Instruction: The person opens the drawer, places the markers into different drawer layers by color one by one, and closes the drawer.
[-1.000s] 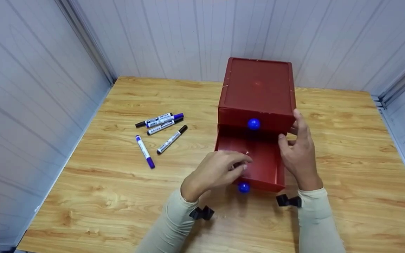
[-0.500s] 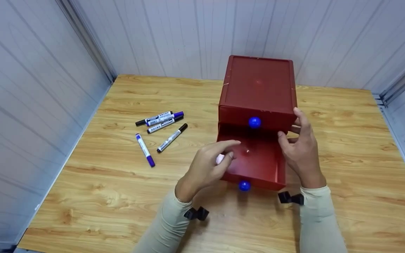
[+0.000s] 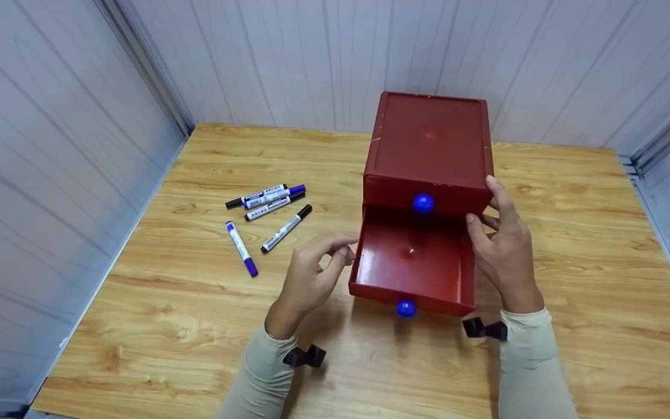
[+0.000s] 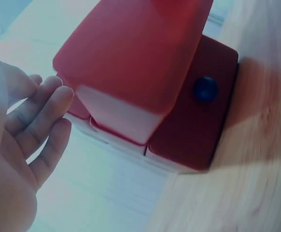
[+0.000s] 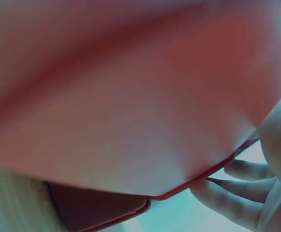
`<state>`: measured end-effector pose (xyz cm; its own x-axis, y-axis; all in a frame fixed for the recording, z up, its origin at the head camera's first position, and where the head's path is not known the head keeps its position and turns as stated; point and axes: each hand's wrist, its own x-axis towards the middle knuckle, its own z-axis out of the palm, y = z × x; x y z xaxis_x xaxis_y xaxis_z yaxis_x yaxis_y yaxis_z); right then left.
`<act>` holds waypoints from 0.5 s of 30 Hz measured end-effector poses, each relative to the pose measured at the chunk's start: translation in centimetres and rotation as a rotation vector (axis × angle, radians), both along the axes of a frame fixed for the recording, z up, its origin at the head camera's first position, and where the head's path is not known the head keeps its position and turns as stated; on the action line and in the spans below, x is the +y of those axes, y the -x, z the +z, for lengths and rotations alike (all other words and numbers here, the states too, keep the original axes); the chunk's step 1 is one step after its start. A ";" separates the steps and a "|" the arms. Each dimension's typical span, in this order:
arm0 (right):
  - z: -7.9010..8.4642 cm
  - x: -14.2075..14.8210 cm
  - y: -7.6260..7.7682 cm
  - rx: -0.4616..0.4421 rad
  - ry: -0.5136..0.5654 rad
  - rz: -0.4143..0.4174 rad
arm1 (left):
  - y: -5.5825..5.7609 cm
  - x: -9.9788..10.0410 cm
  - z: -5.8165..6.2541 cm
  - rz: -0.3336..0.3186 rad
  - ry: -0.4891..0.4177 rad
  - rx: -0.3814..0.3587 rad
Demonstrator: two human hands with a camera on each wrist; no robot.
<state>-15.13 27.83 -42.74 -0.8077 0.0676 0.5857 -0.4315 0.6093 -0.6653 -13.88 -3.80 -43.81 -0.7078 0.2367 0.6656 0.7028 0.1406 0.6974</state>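
A red drawer cabinet (image 3: pixel 431 137) stands on the table with its middle drawer (image 3: pixel 410 262) pulled out; bare red floor shows inside. Blue ball knobs sit on the upper drawer (image 3: pixel 423 203) and the pulled-out one (image 3: pixel 406 308). My left hand (image 3: pixel 312 273) is beside that drawer's left wall, fingers loosely bent and holding nothing; whether the fingertips touch the wall I cannot tell. On the right, my right hand (image 3: pixel 506 256) holds the cabinet's front corner, thumb at the front and fingers along the side. In the left wrist view a lower drawer (image 4: pixel 193 130) is closed.
Several black and blue-purple markers lie left of the cabinet, including one black-capped marker (image 3: pixel 286 228) and one purple-capped marker (image 3: pixel 242 248). White panel walls (image 3: pixel 288 64) enclose the wooden table (image 3: pixel 154 326) at the back and sides.
My left hand has moved out of the drawer, leftward over its wall, to the drawer's left side. The right hand stays at the cabinet's right corner.
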 end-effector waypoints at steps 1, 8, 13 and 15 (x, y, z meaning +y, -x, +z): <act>0.1 0.1 0.0 -0.006 0.011 0.006 | 0.1 -0.2 -0.1 -0.003 -0.002 0.006; 0.1 0.0 -0.2 -0.067 0.056 0.015 | 1.0 -2.5 -0.3 0.073 0.091 0.013; 0.1 -0.2 -0.2 -0.105 0.057 0.019 | 1.5 -4.9 -0.7 0.159 0.142 -0.013; 0.2 -0.3 -0.2 -0.113 0.054 0.017 | 1.6 -5.7 -1.1 0.205 0.180 -0.016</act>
